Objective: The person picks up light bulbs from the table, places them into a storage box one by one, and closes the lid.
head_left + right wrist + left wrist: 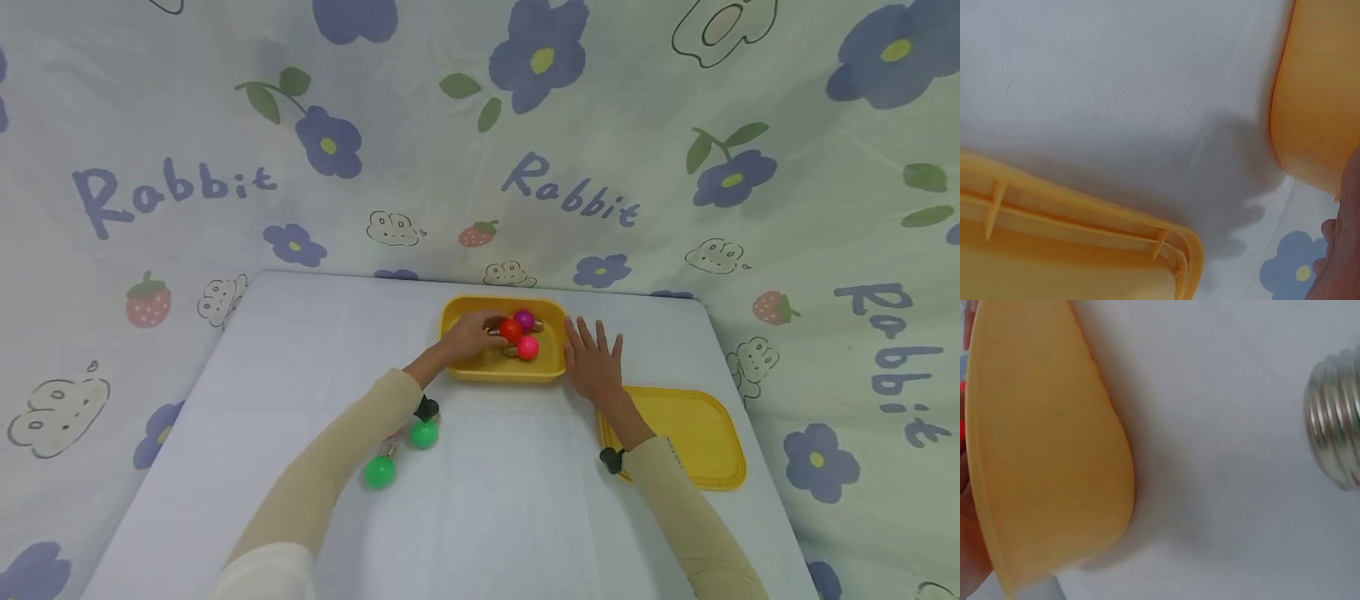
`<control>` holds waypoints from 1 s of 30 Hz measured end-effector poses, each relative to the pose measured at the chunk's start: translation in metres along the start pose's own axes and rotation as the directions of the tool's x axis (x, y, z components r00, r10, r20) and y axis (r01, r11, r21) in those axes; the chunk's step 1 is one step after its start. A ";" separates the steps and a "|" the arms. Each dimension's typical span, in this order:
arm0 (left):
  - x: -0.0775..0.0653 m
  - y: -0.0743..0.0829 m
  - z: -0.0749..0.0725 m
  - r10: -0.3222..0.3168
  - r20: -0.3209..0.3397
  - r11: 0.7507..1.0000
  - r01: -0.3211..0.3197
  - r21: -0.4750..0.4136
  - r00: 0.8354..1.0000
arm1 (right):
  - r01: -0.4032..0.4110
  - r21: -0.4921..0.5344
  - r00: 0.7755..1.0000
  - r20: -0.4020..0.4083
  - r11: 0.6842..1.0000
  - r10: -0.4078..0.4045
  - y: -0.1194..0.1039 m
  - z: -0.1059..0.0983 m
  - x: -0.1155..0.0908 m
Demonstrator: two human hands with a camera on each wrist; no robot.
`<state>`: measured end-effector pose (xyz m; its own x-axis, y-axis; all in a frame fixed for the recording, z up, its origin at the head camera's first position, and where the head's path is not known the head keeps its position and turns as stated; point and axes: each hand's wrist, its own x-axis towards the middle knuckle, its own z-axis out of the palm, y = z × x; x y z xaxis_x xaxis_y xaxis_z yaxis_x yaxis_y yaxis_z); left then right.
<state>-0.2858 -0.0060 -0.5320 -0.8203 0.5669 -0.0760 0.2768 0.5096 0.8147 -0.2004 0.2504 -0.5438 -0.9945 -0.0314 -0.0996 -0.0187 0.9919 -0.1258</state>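
My left hand [471, 334] reaches over the near left side of a yellow plastic box [504, 377] and pinches a red light bulb [511, 330] near its screw base. Beside that bulb in the box lie a purple bulb [524, 320] and a pink bulb [528, 347]. My right hand [595, 360] rests against the box's right rim with its fingers straight and spread. The left wrist view has the box's outer wall [1054, 444] at its left, hiding most of the hand. In the right wrist view, part of the right hand [1344, 244] shows beside the box wall [1319, 94].
A yellow lid [701, 437] lies on the white table [510, 500] at the right, partly under the right forearm. Two green bulbs [380, 472] lie near the left forearm, with a reddish thing mostly hidden there. A patterned cloth [420, 167] hangs behind the table.
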 end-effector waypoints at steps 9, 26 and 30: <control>0.008 -0.005 0.002 -0.042 0.013 0.998 0.041 0.047 0.999 | 0.011 -0.008 1.000 -0.015 1.000 -0.012 0.001 0.002 0.000; 0.013 -0.008 0.009 -0.076 0.041 0.992 0.071 0.108 0.996 | 0.008 -0.016 1.000 -0.018 1.000 -0.009 0.002 0.003 0.001; 0.013 -0.010 0.010 -0.078 0.042 0.990 0.072 0.120 0.996 | 0.011 -0.010 1.000 -0.019 1.000 -0.011 0.003 0.004 0.001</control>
<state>-0.2943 0.0029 -0.5470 -0.8174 0.5523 -0.1636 0.2746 0.6233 0.7322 -0.2013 0.2523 -0.5482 -0.9960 -0.0404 -0.0793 -0.0309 0.9927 -0.1167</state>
